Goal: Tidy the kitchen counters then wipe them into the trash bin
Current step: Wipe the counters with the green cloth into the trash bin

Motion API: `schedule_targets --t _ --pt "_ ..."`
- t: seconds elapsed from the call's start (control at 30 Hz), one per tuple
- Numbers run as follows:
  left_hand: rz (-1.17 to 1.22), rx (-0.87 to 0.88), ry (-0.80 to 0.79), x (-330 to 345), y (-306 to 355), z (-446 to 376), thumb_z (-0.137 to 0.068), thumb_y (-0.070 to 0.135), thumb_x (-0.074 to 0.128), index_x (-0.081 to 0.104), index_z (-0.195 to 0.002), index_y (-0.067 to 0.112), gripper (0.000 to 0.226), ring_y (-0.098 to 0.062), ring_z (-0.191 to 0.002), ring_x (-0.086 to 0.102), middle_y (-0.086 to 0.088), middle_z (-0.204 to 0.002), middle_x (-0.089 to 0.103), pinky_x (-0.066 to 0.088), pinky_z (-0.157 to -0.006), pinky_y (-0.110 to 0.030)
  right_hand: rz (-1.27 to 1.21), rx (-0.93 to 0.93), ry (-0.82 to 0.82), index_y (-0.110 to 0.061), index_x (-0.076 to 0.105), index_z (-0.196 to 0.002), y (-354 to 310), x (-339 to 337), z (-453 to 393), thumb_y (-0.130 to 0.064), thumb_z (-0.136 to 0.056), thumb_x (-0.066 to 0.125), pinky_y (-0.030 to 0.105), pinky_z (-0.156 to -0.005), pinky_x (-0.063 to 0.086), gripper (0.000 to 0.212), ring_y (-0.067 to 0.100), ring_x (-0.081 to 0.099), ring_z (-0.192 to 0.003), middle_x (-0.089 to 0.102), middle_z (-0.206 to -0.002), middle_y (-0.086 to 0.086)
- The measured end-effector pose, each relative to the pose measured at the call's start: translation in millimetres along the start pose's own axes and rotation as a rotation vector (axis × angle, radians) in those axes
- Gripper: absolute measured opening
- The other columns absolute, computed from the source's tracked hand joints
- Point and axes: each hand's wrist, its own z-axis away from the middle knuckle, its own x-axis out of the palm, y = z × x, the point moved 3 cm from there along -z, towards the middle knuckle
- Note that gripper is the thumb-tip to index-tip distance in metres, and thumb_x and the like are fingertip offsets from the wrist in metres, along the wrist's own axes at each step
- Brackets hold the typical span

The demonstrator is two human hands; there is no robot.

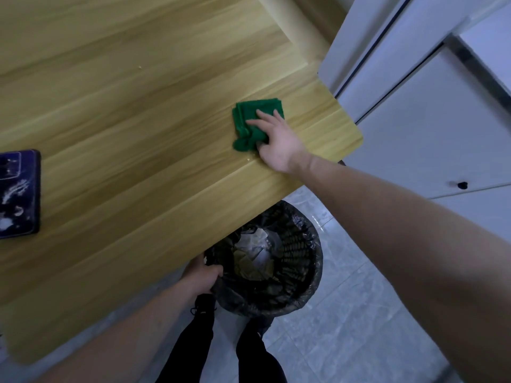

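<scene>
Fingers [258,123] of right hand [279,145] spread flat on green cloth [250,120]; left hand [203,277] clutching bin rim [312,294].

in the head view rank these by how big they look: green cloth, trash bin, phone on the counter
1. trash bin, clearly largest, though partly under the counter.
2. and 3. phone and green cloth: look alike, and the phone is cut off by the frame edge, so unranked.

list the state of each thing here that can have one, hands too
green cloth: folded, lying on the counter under the right hand
right hand: fingers spread, pressing on the cloth
left hand: gripping the bin's rim
trash bin: lined with a black bag, rubbish inside, partly under the counter edge
phone: lying flat on the counter
white cabinet door: closed
</scene>
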Motion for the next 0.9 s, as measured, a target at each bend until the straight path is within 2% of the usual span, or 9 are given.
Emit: schedule_targets --t 0.17,0.27,0.3,0.4,0.47,0.57,0.7,0.8,0.9 --pt "-0.024 0.015 0.027 -5.1 0.5 1.7 -0.084 0.009 0.062 0.026 -0.155 0.025 0.082 -0.028 -0.098 0.059 -0.005 -0.138 0.046 0.06 -0.082 -0.049 -0.001 -0.118 -0.034 -0.033 0.046 -0.149 4.6 18.1 51.1 -0.006 -0.087 0.052 0.028 -0.121 0.001 0.068 0.018 0.004 -0.156 0.024 -0.165 -0.01" --pt "0.014 0.029 0.018 -2.1 0.5 3.5 -0.09 0.001 0.057 0.023 -0.157 0.02 0.078 -0.018 -0.086 0.054 -0.007 -0.138 0.043 0.054 -0.067 -0.031 -0.003 -0.174 -0.031 -0.032 0.048 -0.147 6.7 33.4 87.4 -0.004 -0.086 0.054 0.03 -0.12 -0.002 0.067 0.017 0.004 -0.156 0.026 -0.164 -0.011" --pt "0.025 0.037 0.024 -2.0 -0.2 3.6 -0.09 -0.001 0.057 0.025 -0.156 0.019 0.075 -0.018 -0.086 0.053 -0.006 -0.134 0.043 0.053 -0.068 -0.029 -0.003 -0.195 -0.032 -0.031 0.049 -0.147 8.0 39.9 100.1 -0.003 -0.085 0.054 0.032 -0.121 0.0 0.068 0.017 0.004 -0.156 0.026 -0.164 -0.01" --pt "0.044 0.041 0.037 -3.2 -0.3 6.9 -0.087 0.0 0.059 0.029 -0.154 0.02 0.076 -0.032 -0.105 0.058 -0.009 -0.135 0.047 0.058 -0.074 -0.037 -0.005 -0.249 -0.036 -0.03 0.049 -0.146 11.1 59.2 141.4 0.0 -0.08 0.05 0.04 -0.126 0.01 0.073 0.016 0.002 -0.156 0.026 -0.164 -0.012" --pt "0.053 0.047 0.041 -3.9 -1.4 8.6 -0.087 0.0 0.059 0.031 -0.153 0.023 0.076 -0.037 -0.11 0.058 -0.012 -0.136 0.049 0.059 -0.073 -0.038 -0.004 -0.255 -0.012 -0.029 0.051 -0.145 11.2 71.1 171.2 0.002 -0.077 0.047 0.038 -0.126 0.014 0.075 0.014 0.003 -0.156 0.028 -0.163 -0.013" --pt "0.035 0.065 0.045 -4.8 -1.5 12.1 -0.088 0.001 0.06 0.033 -0.151 0.028 0.073 -0.035 -0.103 0.061 -0.013 -0.131 0.052 0.061 -0.073 -0.043 -0.061 -0.2 0.007 -0.028 0.056 -0.14 16.6 95.2 215.7 0.004 -0.074 0.045 0.037 -0.125 0.022 0.075 0.011 0.018 -0.154 0.041 -0.156 -0.015" --pt "-0.018 0.086 0.015 -8.3 -2.4 17.1 -0.084 0.009 0.064 0.032 -0.152 0.032 0.078 -0.032 -0.105 0.061 -0.011 -0.137 0.051 0.062 -0.079 -0.044 -0.155 -0.076 0.017 -0.033 0.056 -0.139 25.0 117.9 260.3 0.002 -0.074 0.043 0.04 -0.12 0.032 0.075 0.003 0.029 -0.148 0.047 -0.15 -0.019" --pt "-0.045 0.079 0.007 -11.2 -0.6 20.7 -0.085 0.009 0.063 0.033 -0.152 0.031 0.077 -0.032 -0.102 0.063 -0.011 -0.136 0.052 0.062 -0.081 -0.046 -0.209 -0.099 0.149 -0.026 0.057 -0.139 15.9 94.0 250.9 0.006 -0.073 0.047 0.041 -0.12 0.032 0.075 0.007 0.034 -0.147 0.051 -0.149 -0.013" --pt "-0.061 0.074 0.011 -13.3 -1.9 25.0 -0.088 0.005 0.06 0.036 -0.148 0.028 0.069 -0.031 -0.096 0.064 -0.011 -0.122 0.056 0.06 -0.077 -0.042 -0.266 -0.121 0.288 -0.022 0.057 -0.139 -0.7 50.1 210.0 0.002 -0.076 0.049 0.041 -0.119 0.034 0.068 0.008 0.042 -0.142 0.054 -0.147 -0.008"
